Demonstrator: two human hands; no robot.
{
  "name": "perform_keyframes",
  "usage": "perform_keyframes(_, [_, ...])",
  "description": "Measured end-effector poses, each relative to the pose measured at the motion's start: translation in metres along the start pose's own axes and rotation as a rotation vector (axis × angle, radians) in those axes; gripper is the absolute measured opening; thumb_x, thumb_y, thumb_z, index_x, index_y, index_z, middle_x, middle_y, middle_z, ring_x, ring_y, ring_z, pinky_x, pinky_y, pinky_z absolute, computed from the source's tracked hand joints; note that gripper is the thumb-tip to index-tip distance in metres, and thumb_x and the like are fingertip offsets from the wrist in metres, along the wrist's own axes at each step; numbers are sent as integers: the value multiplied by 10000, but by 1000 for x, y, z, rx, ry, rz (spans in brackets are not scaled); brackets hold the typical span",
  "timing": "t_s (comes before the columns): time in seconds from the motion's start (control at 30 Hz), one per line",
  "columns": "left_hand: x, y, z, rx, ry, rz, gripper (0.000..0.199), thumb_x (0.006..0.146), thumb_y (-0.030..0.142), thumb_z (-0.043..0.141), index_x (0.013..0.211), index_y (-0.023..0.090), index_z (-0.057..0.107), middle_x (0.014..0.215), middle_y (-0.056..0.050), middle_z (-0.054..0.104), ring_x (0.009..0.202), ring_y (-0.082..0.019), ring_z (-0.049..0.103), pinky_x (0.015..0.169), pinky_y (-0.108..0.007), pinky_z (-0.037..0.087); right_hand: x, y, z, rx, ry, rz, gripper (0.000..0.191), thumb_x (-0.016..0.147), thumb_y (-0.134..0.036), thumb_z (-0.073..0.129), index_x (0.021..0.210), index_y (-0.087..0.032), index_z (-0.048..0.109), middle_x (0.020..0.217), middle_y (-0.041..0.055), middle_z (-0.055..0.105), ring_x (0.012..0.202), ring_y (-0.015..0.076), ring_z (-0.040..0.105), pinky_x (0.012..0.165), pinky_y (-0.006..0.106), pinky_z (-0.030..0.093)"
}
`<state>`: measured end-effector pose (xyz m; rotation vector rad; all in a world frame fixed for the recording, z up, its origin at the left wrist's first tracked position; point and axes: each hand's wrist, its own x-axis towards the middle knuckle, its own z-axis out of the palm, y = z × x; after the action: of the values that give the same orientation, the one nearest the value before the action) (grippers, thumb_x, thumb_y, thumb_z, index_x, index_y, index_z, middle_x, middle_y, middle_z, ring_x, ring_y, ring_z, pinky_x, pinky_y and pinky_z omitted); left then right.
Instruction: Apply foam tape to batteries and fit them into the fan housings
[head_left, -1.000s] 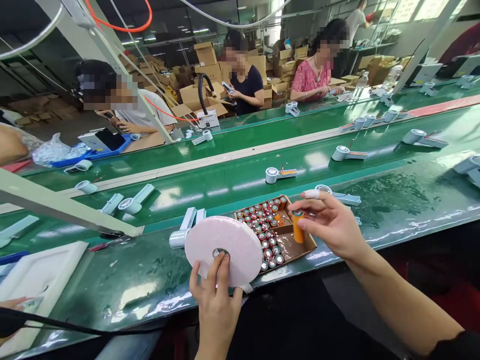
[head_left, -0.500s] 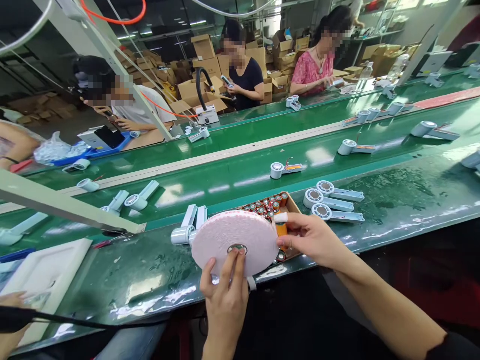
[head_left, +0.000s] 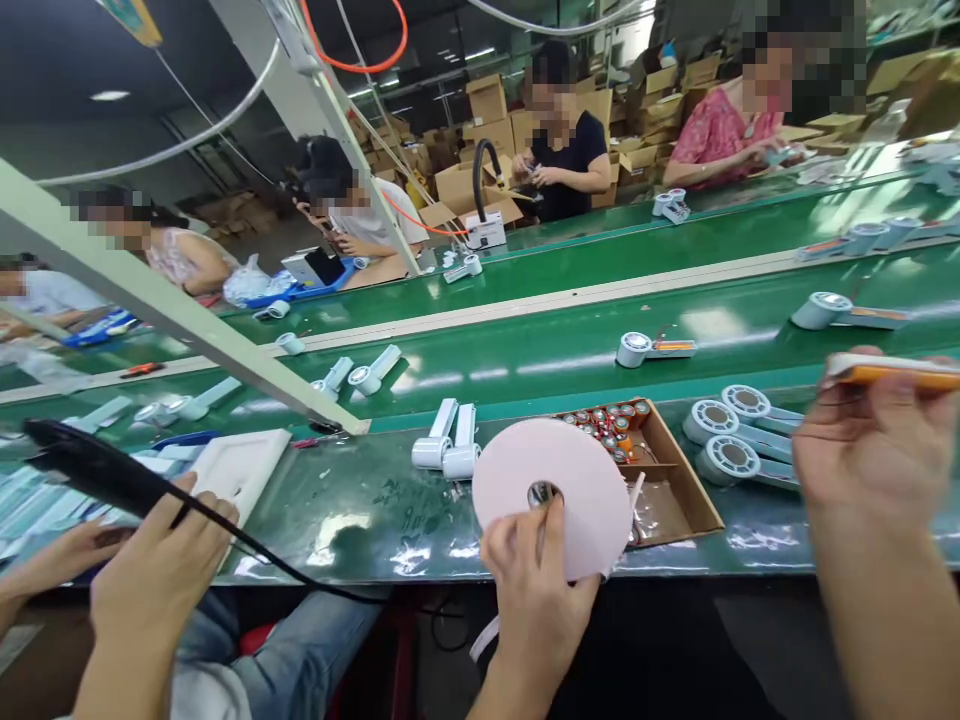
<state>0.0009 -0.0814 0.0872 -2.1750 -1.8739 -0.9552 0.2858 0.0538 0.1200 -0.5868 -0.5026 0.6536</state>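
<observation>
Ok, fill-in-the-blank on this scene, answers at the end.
1. The left hand holds a pale roll by its central ____.
2. The right hand holds a cell whose casing is ____ in colour.
3. The open box beside the roll is made of ____.
4. Just right of that box lie ____ round-headed parts.

Missing words: hole; orange; cardboard; three.

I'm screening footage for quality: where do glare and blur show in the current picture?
Head view: white glare streaks the green belt and patches the near bench; same head view: the right hand and its orange cell look slightly soft, while the pale tape roll looks matte and evenly lit.
</observation>
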Motion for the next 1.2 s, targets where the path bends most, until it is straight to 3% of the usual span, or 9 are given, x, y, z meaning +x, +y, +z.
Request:
perform_keyframes(0.1, [39,-28,-7,-124,-308,98,843,740,431,836,1487,239,496,1372,-107,605,1298,-355,437,1132,-534,357,12,-3,-18,-187,-65,109,337,844,-277,817,1094,-473,704,1091,-77,744,1203,192,671,1021,359,603])
perform_keyframes(0.2, [73,-69,-14,-203,-274,50,473,945,393,620,1393,250,573,1362,-82,620,1293,-265,492,1120,-435,415,-11,-11,-34,-347,-106,266,468,791,-356,860,1183,-523,667,1175,-24,730,1280,288,626,1117,498,531])
perform_keyframes(0.3, [85,-112,-19,79,-206,-65,369,982,187,474,1291,273,655,1307,-71,651,1199,-256,536,1043,-446,444,-26,-19,-57,-451,-61,339,476,832,-398,837,1238,-552,644,1336,28,662,1375,305,534,1236,485,370])
perform_keyframes(0.43, [89,-138,-22,482,-528,113,630,809,129,651,1396,349,590,1517,-81,507,1261,-340,508,964,-479,460,-23,-24,-86,-518,-15,412,467,814,-447,831,1230,-553,646,1418,65,613,1407,329,486,1233,550,326])
perform_keyframes(0.6, [139,-135,-20,544,-676,154,383,793,300,736,1161,201,702,1159,-150,670,1024,-335,641,866,-435,512,-14,-32,-113,-538,47,553,506,802,-490,811,1283,-509,656,1384,164,626,1325,355,569,989,600,532])
perform_keyframes(0.73, [213,-128,-8,446,-639,180,457,884,386,598,1286,170,629,1105,-122,685,972,-291,668,860,-399,532,-10,-31,-112,-443,65,532,503,827,-418,807,1311,-454,672,1220,166,702,1103,264,714,764,372,626])
perform_keyframes(0.93, [295,-92,61,245,-748,462,630,823,135,616,1426,297,537,1462,-16,532,1132,-165,624,941,-230,506,-17,-14,-85,-245,-17,610,735,657,-405,949,1331,-366,658,1085,72,773,814,184,746,679,195,621])
perform_keyframes(1.07, [312,-77,108,278,-851,561,532,828,8,600,1276,289,657,1455,-49,550,1321,-235,519,991,-318,519,-22,-19,-86,-212,-48,640,777,687,-382,940,1386,-360,602,1103,87,776,860,205,760,702,206,621])
perform_keyframes(1.2, [318,-68,133,349,-907,525,326,936,216,666,1261,208,642,1476,-102,519,1321,-281,514,1056,-491,506,-19,-31,-86,-233,-136,646,841,712,-371,933,1444,-360,518,1093,107,774,903,256,770,736,288,630])
